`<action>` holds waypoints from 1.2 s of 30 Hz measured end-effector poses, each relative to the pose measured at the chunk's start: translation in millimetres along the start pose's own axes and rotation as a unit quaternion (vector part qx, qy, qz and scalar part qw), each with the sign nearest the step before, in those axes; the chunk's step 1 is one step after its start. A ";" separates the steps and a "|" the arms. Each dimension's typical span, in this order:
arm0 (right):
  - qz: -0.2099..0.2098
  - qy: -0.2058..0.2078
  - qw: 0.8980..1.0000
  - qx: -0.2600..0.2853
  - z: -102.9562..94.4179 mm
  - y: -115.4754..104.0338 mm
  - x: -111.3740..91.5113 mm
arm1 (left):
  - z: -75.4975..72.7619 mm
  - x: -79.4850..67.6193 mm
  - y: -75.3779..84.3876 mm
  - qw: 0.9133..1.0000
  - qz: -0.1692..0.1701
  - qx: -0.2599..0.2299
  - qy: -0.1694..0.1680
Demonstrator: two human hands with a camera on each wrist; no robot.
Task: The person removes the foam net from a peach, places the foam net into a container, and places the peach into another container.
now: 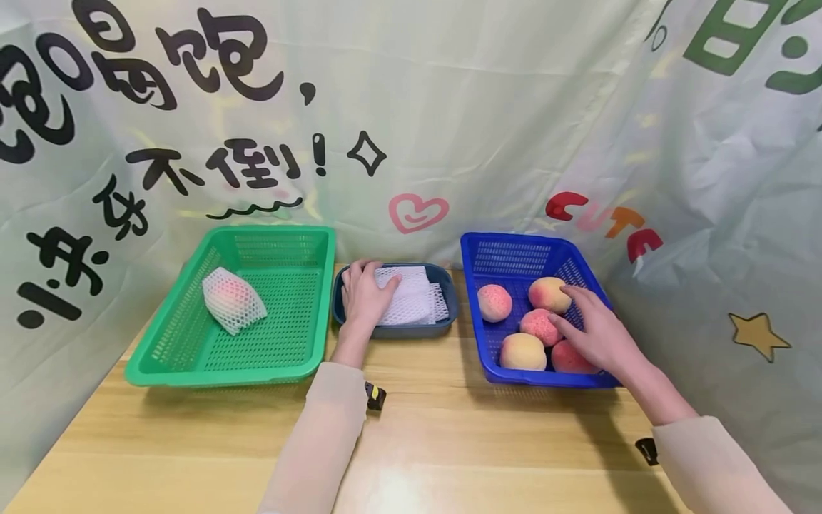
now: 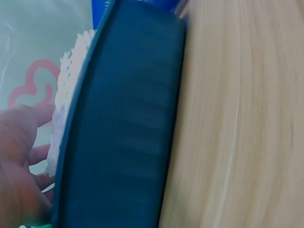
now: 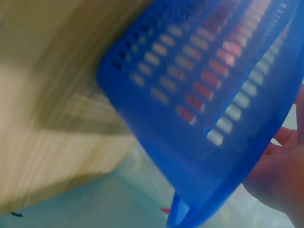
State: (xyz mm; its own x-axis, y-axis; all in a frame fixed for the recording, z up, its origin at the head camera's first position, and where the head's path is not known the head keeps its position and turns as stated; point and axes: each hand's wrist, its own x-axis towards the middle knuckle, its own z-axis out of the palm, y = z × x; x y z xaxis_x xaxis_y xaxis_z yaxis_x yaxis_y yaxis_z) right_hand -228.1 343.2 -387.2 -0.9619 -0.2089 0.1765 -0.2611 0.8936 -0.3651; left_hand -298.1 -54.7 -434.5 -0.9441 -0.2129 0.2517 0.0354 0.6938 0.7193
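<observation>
In the head view my left hand reaches over the left end of a dark blue-grey tray of white foam net sleeves. Its thumb and fingers are spread apart at the sleeves' edge; the left wrist view has the fingertips right at the foam netting. My right hand is over the blue basket, thumb by a red peach and fingertips at a yellow-pink peach. In the right wrist view the basket wall hides most of that hand.
A green basket at the left holds a peach in a foam net. More peaches lie in the blue basket, among them a pink one and a yellow one. A printed cloth hangs behind the wooden table.
</observation>
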 end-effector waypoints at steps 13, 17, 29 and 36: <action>-0.115 0.187 0.976 -0.004 37.5 -22.2 -46.0 | -25.1 -34.6 24.8 0.983 0.115 -0.071 0.123; -0.140 0.178 0.973 -0.043 43.8 -23.0 -52.0 | -40.1 -45.8 28.5 0.976 0.149 -0.081 0.138; -0.204 0.150 0.964 -0.083 54.0 -18.2 -56.9 | -97.0 -64.3 9.7 0.976 0.174 -0.069 0.113; -0.213 0.145 0.962 -0.094 58.2 -18.3 -58.2 | -141.1 -57.9 -12.5 0.984 0.145 -0.020 0.098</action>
State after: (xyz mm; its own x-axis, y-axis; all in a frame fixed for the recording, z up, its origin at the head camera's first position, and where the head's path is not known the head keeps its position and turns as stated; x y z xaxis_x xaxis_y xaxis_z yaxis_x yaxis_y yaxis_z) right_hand -172.1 315.9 -443.9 -0.7007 -0.4767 0.5309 -0.5809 0.8132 -0.0365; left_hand -197.6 -148.1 -366.7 -0.8105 -0.1416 0.5684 0.3113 0.7179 0.6227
